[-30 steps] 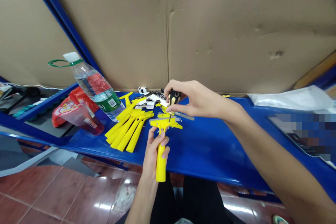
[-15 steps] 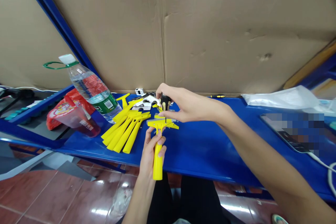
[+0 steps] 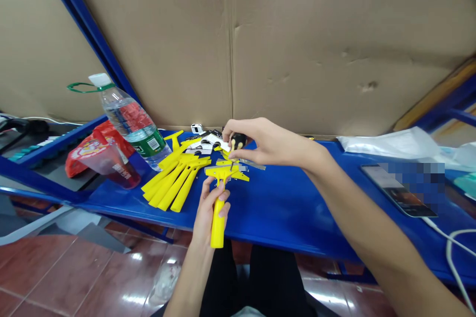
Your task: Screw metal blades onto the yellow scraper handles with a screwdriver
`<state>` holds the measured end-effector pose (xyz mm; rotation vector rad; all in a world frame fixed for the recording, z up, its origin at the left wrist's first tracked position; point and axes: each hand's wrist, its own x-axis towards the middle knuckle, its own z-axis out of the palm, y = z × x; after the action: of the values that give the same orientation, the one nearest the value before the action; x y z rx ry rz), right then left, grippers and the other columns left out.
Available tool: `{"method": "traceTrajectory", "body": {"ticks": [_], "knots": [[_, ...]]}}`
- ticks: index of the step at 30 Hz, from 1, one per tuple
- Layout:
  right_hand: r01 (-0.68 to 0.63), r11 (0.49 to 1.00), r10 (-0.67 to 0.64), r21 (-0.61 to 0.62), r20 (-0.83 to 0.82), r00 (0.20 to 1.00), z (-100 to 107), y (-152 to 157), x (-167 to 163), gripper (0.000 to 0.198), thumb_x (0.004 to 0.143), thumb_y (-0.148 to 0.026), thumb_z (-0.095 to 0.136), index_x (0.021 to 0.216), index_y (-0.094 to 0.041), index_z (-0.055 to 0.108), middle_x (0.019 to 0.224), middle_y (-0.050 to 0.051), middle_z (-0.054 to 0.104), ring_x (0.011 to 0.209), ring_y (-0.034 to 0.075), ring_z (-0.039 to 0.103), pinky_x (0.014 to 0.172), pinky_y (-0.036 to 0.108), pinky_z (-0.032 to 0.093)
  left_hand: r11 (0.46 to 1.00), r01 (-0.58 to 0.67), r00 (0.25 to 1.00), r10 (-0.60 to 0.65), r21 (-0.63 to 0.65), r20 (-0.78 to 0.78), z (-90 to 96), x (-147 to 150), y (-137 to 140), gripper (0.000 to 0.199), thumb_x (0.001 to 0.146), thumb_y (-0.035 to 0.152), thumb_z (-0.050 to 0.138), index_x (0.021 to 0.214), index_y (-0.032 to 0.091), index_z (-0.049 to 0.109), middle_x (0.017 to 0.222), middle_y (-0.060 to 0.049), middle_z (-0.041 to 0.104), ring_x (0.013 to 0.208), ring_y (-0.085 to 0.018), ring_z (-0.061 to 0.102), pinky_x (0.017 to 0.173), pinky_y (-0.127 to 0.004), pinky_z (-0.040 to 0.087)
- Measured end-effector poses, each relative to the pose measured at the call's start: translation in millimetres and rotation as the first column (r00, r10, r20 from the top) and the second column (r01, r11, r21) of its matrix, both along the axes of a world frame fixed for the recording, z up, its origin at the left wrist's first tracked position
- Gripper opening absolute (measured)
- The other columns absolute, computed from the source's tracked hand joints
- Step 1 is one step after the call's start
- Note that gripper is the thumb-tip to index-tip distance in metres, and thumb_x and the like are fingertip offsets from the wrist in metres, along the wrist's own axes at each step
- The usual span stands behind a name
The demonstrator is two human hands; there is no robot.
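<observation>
My left hand [image 3: 211, 204] is closed around the handle of a yellow scraper [image 3: 217, 230], whose wide head points away from me. A metal strip lies along that head. In my right hand [image 3: 256, 141] is a screwdriver [image 3: 238, 139] with a black and cream handle, held from above. Its shaft slants down to the scraper's head; the exact contact of the tip is too small to make out. To the left, several yellow scraper handles [image 3: 173, 185] lie fanned out on the blue table [image 3: 290, 208]. Yellow and metal pieces lie just behind the held head.
A large water bottle [image 3: 134, 121] and a red-tinted cup [image 3: 121, 171] stand at the left beside a red bag [image 3: 85, 151]. White parts [image 3: 208, 142] lie at the back, before a cardboard wall [image 3: 297, 49]. On the right are a phone [image 3: 397, 190] with a cable and a white plastic bag [image 3: 383, 142].
The screwdriver's handle has tilted, so its shaft now slants. My left hand and the scraper sit slightly further left in view. The camera's view has shifted a little.
</observation>
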<state>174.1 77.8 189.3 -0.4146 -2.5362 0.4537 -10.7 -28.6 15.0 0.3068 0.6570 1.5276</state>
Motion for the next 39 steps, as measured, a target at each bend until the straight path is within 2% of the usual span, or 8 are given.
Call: {"method": "traceTrajectory", "body": {"ticks": [6, 11, 15, 19, 24, 29, 35, 39], "knots": [[0.007, 1.0, -0.007, -0.011, -0.021, 1.0, -1, 9, 3, 0.019, 0.095, -0.023, 0.073, 0.112, -0.02, 0.064, 0.11, 0.006, 0.074, 0.091, 0.019, 0.063, 0.081, 0.031, 0.045, 1.0, 0.003, 1.0, -0.003, 0.006, 0.012, -6.0, -5, 1, 0.058, 0.083, 0.011, 0.09, 0.123, 0.029, 0.051, 0.126, -0.008, 0.07, 0.065, -0.003, 0.058, 0.041, -0.007, 0.032], [0.064, 0.998, -0.064, -0.01, -0.02, 0.998, -4, 14, 4, 0.019, 0.097, -0.031, 0.077, 0.105, -0.021, 0.064, 0.093, 0.001, 0.072, 0.078, 0.016, 0.058, 0.074, 0.03, 0.041, 0.999, -0.033, 0.999, 0.033, 0.001, 0.014, -2.4, -1, 0, 0.056, 0.083, 0.01, 0.089, 0.122, 0.028, 0.053, 0.126, -0.009, 0.07, 0.065, -0.003, 0.057, 0.041, -0.006, 0.033], [-0.006, 1.0, 0.006, 0.002, -0.011, 1.0, -5, 14, 2, 0.02, 0.095, -0.024, 0.076, 0.109, -0.02, 0.063, 0.108, 0.005, 0.074, 0.091, 0.018, 0.063, 0.081, 0.031, 0.044, 0.997, -0.078, 0.997, 0.079, -0.02, 0.021, 1.9, 4, 0, 0.056, 0.08, 0.008, 0.089, 0.119, 0.027, 0.054, 0.124, -0.008, 0.071, 0.062, -0.002, 0.055, 0.041, -0.006, 0.032], [0.024, 1.0, -0.024, 0.003, 0.008, 1.0, -4, 13, 1, 0.017, 0.097, -0.03, 0.077, 0.098, -0.02, 0.063, 0.094, 0.002, 0.072, 0.08, 0.017, 0.059, 0.075, 0.031, 0.042, 0.996, -0.087, 0.996, 0.088, -0.025, 0.017, 4.0, 5, 0, 0.055, 0.079, 0.009, 0.089, 0.119, 0.028, 0.056, 0.121, -0.006, 0.071, 0.062, -0.002, 0.055, 0.041, -0.006, 0.031], [-0.067, 0.998, 0.067, -0.004, -0.004, 0.998, -3, 8, 0, 0.018, 0.095, -0.021, 0.073, 0.109, -0.021, 0.061, 0.108, 0.005, 0.073, 0.09, 0.019, 0.061, 0.08, 0.031, 0.043, 0.995, -0.1, 0.995, 0.1, -0.027, 0.007, 4.9, 5, -2, 0.055, 0.079, 0.008, 0.089, 0.118, 0.028, 0.057, 0.116, -0.005, 0.069, 0.062, -0.003, 0.057, 0.041, -0.006, 0.032], [-0.027, 1.0, 0.027, 0.014, -0.016, 1.0, -7, 7, -5, 0.015, 0.1, -0.026, 0.071, 0.106, -0.022, 0.058, 0.095, 0.001, 0.069, 0.078, 0.017, 0.055, 0.074, 0.03, 0.038, 0.997, -0.08, 0.997, 0.08, -0.018, 0.012, 5.4, 4, -2, 0.053, 0.081, 0.008, 0.089, 0.119, 0.027, 0.057, 0.122, -0.008, 0.07, 0.062, -0.002, 0.055, 0.041, -0.006, 0.033], [-0.107, 0.994, 0.108, 0.03, -0.031, 0.994, -10, 9, -5, 0.015, 0.097, -0.017, 0.066, 0.107, -0.022, 0.056, 0.106, 0.004, 0.07, 0.089, 0.018, 0.058, 0.08, 0.031, 0.041, 0.997, -0.073, 0.997, 0.073, -0.011, 0.014, 6.6, 4, 0, 0.047, 0.086, 0.007, 0.083, 0.118, 0.027, 0.056, 0.124, -0.007, 0.069, 0.062, -0.001, 0.054, 0.041, -0.005, 0.032], [-0.033, 0.999, 0.034, 0.029, -0.032, 0.999, -9, 9, -5, 0.017, 0.098, -0.024, 0.07, 0.105, -0.023, 0.055, 0.1, 0.003, 0.068, 0.083, 0.018, 0.055, 0.077, 0.032, 0.039, 0.998, -0.07, 0.997, 0.07, -0.001, 0.02, 8.7, 4, -2, 0.045, 0.088, 0.006, 0.082, 0.119, 0.027, 0.056, 0.123, -0.007, 0.069, 0.064, -0.002, 0.056, 0.042, -0.005, 0.035]]}}
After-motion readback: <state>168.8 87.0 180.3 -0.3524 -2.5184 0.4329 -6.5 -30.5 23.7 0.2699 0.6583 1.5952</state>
